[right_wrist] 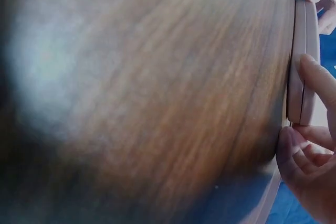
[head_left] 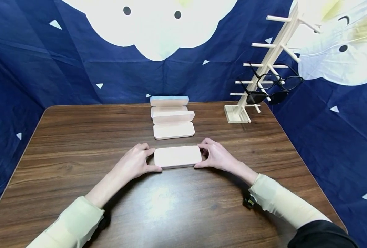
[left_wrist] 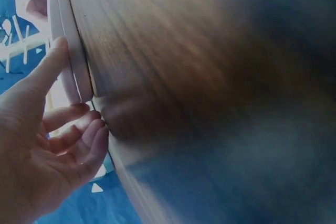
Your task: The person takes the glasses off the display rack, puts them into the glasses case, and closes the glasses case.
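A closed pale glasses case lies flat on the wooden table, long side across my view. At its left end my left hand holds it, thumb along the near edge and fingers bent at the end. My right hand grips the right end in a mirrored way. In the left wrist view the thumb presses the side of the case, across the seam between lid and base. The right wrist view shows the thumb on that same side of the case.
Behind the closed case stand two open glasses cases, a pale one in front of a blue-edged one. At the back right a wooden peg rack carries clear eyeglasses and dark sunglasses. Blue patterned cloth hangs beyond the table.
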`<state>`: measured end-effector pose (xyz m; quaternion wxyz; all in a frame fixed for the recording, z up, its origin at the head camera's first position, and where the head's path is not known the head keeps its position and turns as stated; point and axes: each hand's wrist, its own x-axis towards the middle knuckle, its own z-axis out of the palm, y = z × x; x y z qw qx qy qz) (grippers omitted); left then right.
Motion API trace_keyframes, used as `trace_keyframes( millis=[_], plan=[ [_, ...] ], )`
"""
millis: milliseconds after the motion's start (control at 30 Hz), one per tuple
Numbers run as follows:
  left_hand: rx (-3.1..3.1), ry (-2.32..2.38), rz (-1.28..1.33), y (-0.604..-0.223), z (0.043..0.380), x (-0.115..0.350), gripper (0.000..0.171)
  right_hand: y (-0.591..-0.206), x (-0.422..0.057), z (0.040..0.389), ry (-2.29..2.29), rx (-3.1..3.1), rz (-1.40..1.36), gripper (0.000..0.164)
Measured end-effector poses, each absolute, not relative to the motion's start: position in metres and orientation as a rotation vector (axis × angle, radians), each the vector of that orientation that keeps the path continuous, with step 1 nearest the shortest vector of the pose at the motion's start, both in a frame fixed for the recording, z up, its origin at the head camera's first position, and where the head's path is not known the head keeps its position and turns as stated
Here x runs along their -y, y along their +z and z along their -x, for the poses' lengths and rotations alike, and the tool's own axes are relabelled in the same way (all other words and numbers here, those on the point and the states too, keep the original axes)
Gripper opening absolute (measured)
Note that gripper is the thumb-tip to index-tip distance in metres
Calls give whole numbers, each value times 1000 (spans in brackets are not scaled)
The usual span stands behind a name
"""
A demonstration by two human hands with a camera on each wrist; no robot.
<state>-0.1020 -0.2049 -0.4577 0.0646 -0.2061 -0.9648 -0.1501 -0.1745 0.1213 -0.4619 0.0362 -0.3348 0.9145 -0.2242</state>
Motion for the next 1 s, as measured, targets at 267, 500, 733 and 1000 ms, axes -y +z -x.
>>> trace_keyframes(
  millis=[267, 500, 733, 1000],
  plan=[
    [3056, -429, 508, -448, 101, 195, 80, -460, -125, 174, -609, -2863, 937, 76],
    [3153, -439, 444, -440, 100, 188, 97, -460, -130, 174, -652, -2823, 897, 86],
    [3187, -495, 426, -432, 103, 188, 97, -457, -140, 176, -843, -2736, 872, 72],
    [3104, -495, 495, -423, 111, 179, 86, -449, -164, 178, -1061, -2666, 743, 57]
  ],
)
